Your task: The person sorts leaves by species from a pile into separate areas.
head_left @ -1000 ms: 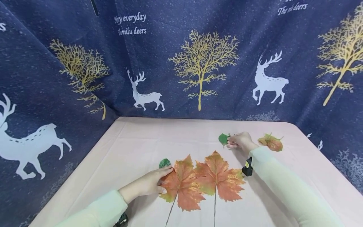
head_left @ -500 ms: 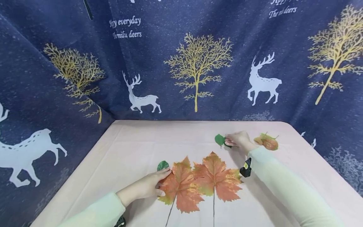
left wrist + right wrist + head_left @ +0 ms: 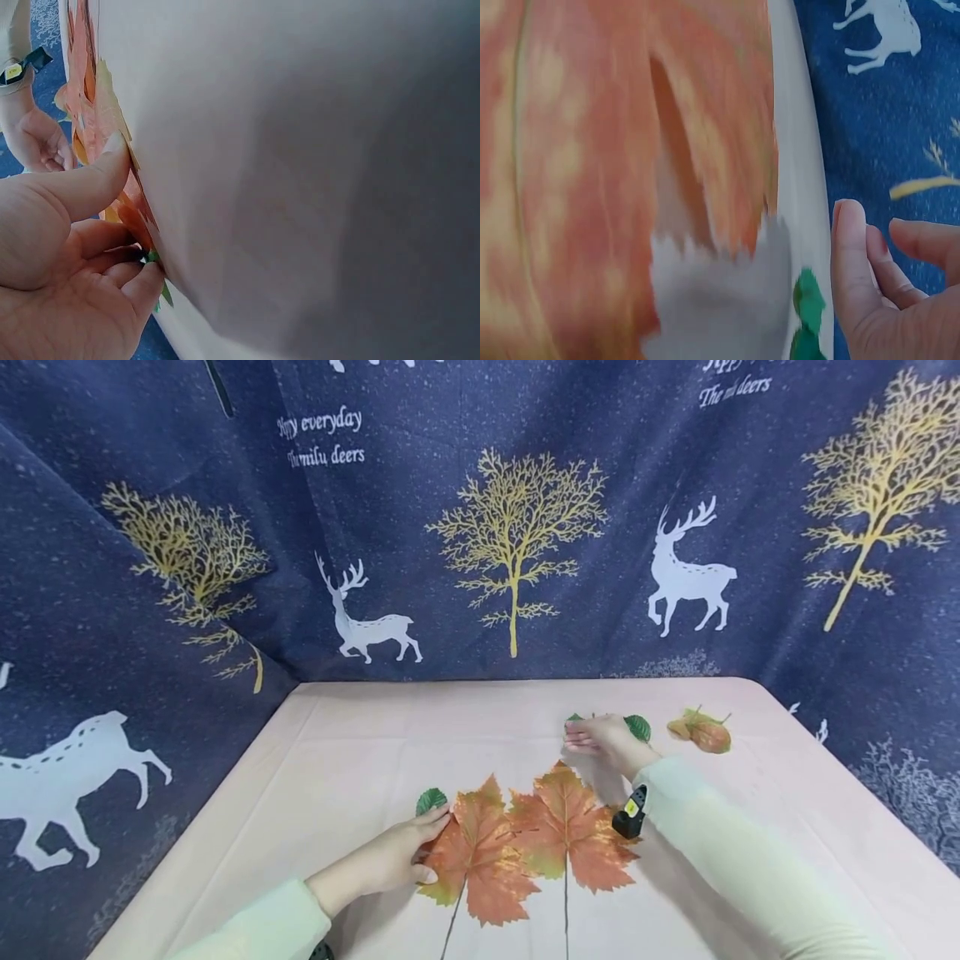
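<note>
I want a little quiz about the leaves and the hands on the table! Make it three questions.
1. How many big orange maple leaves lie side by side on the pink tablecloth?
2. True or false: the left hand touches the left maple leaf.
3. What lies beside the left hand's fingertips: A a small green leaf, B a pine cone, C a pencil?

Key: 1. Two. 2. True. 3. A.

A makeshift tabletop booth: deer-print curtains (image 3: 480,527) wall in a pink-clothed table (image 3: 360,752).
</note>
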